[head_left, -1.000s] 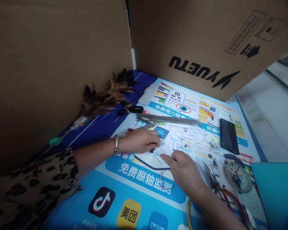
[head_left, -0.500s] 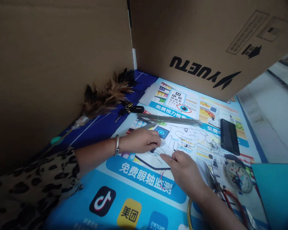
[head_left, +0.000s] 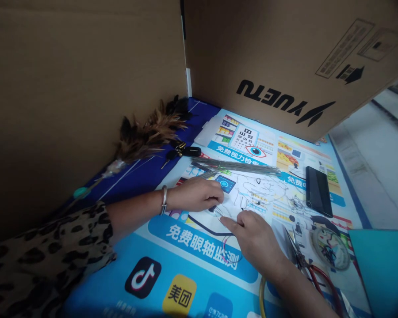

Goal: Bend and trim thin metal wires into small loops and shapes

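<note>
So there's a big cardboard box [head_left: 268, 53] behind the wire bundle [head_left: 242, 167], red-handled scissors [head_left: 301, 259] nearer and right of the bundle. On its near side, right hand [head_left: 257, 236] and left hand [head_left: 200, 194] both look closed on a thin wire [head_left: 226, 210], kinda blurry tho.

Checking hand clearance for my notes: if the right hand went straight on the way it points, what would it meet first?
The right hand would probably meet the thin wire first, then perhaps the left hand; depth is unclear.
</note>
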A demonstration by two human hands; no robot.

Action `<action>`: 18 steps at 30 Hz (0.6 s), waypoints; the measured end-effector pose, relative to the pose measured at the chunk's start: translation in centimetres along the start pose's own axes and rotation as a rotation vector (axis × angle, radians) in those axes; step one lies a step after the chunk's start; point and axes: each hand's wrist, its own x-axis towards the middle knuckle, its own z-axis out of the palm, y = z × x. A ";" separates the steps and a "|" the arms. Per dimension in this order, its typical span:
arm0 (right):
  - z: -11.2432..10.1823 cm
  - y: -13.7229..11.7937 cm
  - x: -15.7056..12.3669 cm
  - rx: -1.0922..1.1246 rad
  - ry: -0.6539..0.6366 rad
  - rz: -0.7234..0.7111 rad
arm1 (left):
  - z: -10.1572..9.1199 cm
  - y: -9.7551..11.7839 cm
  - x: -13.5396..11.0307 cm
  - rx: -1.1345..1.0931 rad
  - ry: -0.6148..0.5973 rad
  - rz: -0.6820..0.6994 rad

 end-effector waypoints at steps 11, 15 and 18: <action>0.1 -0.1 -0.1 0.013 0.057 -0.025 | 0.2 -0.1 0.0 -0.005 0.011 0.006; -0.8 0.4 -0.2 0.169 0.178 0.018 | 0.0 -0.1 0.0 -0.038 0.010 0.013; -2.7 1.2 -0.5 0.415 0.352 0.162 | -0.4 0.0 0.1 -0.049 -0.016 0.024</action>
